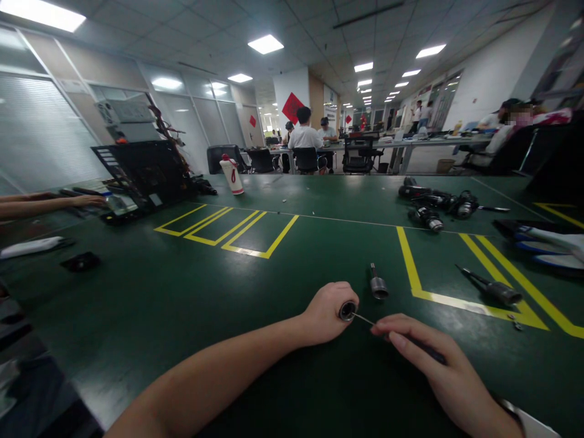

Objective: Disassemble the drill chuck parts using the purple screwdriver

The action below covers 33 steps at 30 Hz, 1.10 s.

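My left hand [326, 313] is closed round a dark metal cylindrical part [347, 311], with its hollow round end facing right. My right hand [424, 353] grips the dark handle of a thin screwdriver [365, 320], whose slim metal shaft points left. The shaft's tip reaches the opening of the cylinder; how deep it goes, I cannot tell. Just beyond my hands, a metal cup-shaped part with a short stem [378, 285] lies on the green table. Farther right rests a similar part with a long dark shaft [495, 288], near small metal pieces [515, 323].
Several black power tools [438, 204] lie at the back right of the green table [205, 292]. Blue-and-white items [547, 246] are at the right edge. A white cup [232, 175] stands at the back. On the left, another person's hand [89, 201] is near a black rack [150, 170].
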### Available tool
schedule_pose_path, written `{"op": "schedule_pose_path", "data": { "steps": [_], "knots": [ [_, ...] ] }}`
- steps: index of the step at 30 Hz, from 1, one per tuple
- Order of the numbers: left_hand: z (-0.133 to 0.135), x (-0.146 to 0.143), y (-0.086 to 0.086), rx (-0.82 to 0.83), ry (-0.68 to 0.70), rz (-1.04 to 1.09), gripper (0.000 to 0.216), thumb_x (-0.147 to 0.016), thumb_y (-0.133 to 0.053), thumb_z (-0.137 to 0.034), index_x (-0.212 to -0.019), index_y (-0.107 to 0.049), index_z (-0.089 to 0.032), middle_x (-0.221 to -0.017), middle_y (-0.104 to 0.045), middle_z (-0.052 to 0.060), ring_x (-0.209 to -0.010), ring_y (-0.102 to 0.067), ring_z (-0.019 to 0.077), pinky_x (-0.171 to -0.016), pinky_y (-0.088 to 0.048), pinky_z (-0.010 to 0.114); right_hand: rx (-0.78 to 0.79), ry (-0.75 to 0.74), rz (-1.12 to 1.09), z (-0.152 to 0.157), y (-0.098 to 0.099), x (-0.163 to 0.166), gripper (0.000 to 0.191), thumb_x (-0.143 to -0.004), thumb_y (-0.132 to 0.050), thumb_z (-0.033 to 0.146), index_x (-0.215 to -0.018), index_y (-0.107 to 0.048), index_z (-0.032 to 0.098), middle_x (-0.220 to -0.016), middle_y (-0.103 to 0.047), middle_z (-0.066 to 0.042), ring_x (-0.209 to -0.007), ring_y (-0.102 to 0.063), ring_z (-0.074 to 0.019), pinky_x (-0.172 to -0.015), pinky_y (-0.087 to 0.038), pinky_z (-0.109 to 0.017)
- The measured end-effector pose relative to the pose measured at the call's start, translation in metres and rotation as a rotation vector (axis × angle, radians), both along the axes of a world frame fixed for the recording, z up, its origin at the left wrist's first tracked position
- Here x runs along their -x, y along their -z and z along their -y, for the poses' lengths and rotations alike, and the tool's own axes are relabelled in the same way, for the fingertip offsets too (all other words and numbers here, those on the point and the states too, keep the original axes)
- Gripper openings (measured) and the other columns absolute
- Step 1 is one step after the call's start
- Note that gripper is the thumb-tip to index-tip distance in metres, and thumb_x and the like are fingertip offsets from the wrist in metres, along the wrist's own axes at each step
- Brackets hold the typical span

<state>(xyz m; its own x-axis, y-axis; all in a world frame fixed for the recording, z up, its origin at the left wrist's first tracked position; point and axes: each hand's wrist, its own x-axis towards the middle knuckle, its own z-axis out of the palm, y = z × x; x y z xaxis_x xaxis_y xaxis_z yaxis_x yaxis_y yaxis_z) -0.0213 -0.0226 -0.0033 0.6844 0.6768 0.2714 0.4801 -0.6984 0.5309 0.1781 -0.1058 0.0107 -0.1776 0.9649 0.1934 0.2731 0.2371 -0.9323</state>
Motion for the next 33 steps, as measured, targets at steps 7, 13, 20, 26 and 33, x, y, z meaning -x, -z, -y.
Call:
{"op": "schedule_pose_path", "data": {
  "steps": [7,13,20,26,33],
  "knots": [
    [0.0,-0.001,0.0,0.045,0.0,0.091,0.006,-0.076,-0.058,-0.012,-0.075,-0.053,-0.015,-0.077,-0.054,0.001,-0.071,-0.05,0.0125,-0.066,-0.04,0.024,0.048,-0.013,-0.025,-0.001,0.009,-0.003,0.023,-0.085,-0.056,0.038,-0.096,-0.072,0.026,-0.103,-0.071,-0.006,-0.096,-0.065,-0.0232,-0.085,-0.052,-0.035],
    [-0.001,-0.002,0.004,-0.013,-0.053,-0.016,0.006,-0.075,-0.057,-0.011,-0.078,-0.054,-0.016,-0.079,-0.054,0.001,-0.074,-0.051,0.0139,-0.068,-0.04,0.026,-0.1,0.02,0.049,0.002,0.003,0.003,0.019,-0.084,-0.057,0.035,-0.091,-0.072,0.026,-0.093,-0.07,-0.005,-0.089,-0.066,-0.0218,-0.078,-0.054,-0.031],
    [0.002,-0.001,-0.001,-0.042,-0.024,-0.057,0.008,-0.074,-0.056,-0.008,-0.078,-0.054,-0.015,-0.078,-0.055,0.001,-0.074,-0.051,0.0141,-0.069,-0.039,0.026,-0.092,0.006,0.071,0.003,-0.003,0.005,0.019,-0.083,-0.059,0.037,-0.088,-0.074,0.027,-0.092,-0.072,-0.005,-0.089,-0.067,-0.0226,-0.078,-0.055,-0.031],
    [0.0,0.0,0.001,0.001,-0.006,0.086,0.007,-0.076,-0.057,-0.011,-0.074,-0.052,-0.015,-0.074,-0.052,0.0,-0.069,-0.05,0.0124,-0.065,-0.039,0.024,0.026,-0.005,0.003,0.0,0.004,-0.001,0.022,-0.084,-0.058,0.039,-0.092,-0.074,0.026,-0.099,-0.072,-0.006,-0.094,-0.066,-0.024,-0.085,-0.053,-0.035],
    [-0.001,-0.001,0.006,-0.005,-0.019,0.105,0.006,-0.076,-0.057,-0.012,-0.074,-0.052,-0.015,-0.075,-0.052,0.0,-0.069,-0.049,0.0123,-0.063,-0.038,0.023,0.013,0.008,-0.012,0.0,0.008,0.0,0.021,-0.083,-0.058,0.038,-0.093,-0.072,0.027,-0.099,-0.071,-0.005,-0.095,-0.065,-0.0231,-0.084,-0.052,-0.034]
  ]
}}
